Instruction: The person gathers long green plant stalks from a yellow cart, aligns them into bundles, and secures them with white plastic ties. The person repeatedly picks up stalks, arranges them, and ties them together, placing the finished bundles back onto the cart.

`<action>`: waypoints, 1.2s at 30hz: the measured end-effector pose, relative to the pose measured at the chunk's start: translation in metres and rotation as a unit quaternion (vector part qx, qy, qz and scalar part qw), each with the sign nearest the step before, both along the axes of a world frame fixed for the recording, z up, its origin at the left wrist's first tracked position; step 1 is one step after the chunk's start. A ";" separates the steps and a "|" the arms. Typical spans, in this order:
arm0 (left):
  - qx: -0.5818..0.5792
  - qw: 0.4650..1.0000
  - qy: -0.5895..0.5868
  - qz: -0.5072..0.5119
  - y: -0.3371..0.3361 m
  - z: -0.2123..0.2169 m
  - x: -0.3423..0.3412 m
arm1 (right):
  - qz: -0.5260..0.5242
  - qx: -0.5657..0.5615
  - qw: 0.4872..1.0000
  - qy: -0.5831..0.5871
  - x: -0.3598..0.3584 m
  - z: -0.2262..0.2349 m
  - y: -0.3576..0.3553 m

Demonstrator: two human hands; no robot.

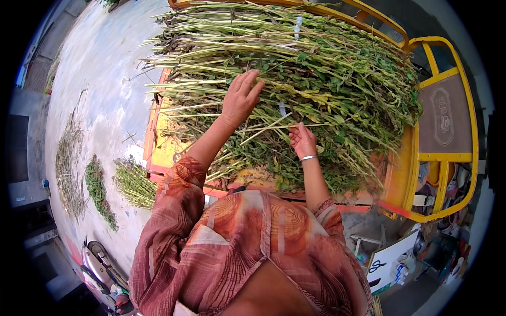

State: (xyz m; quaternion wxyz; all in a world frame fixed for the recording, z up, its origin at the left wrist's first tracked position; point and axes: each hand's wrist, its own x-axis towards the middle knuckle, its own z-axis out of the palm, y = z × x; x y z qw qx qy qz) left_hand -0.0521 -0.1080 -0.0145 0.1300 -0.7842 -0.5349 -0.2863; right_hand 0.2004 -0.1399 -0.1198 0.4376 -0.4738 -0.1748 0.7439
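Note:
A thick layer of cut green plant stalks (337,73), leafy toward the right with bare pale stems toward the left, covers the yellow cargo bed (176,150) in front of me. Over the middle of the layer my left hand (241,101) is stretched out, back up, its fingers extended and the thumb apart, holding nothing I can see. Lower and to the right, my right hand (304,143) has its palm turned up and its fingers curled at a thin pale stalk (263,128), which they appear to pinch. A silvery bracelet (309,157) circles that wrist.
Yellow rails with a brown panel (445,113) bound the bed's right end. On the concrete floor at left lie a bundle of stalks (134,183), a green plant heap (97,189) and a dry heap (70,158). A motorbike (100,268) stands at lower left, a white board (390,260) at lower right.

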 end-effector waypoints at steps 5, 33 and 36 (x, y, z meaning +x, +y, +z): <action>-0.040 0.936 -0.300 0.181 -0.113 -0.076 -0.027 | 0.079 0.028 0.996 -0.016 -0.007 -0.008 -0.023; -0.248 0.250 -0.879 0.323 -0.300 -0.211 -0.129 | 0.426 0.413 0.337 -0.731 -0.238 -0.111 -0.076; -0.250 0.246 -0.892 0.285 -0.278 -0.217 -0.142 | 0.487 0.365 0.382 -0.695 -0.244 -0.080 -0.054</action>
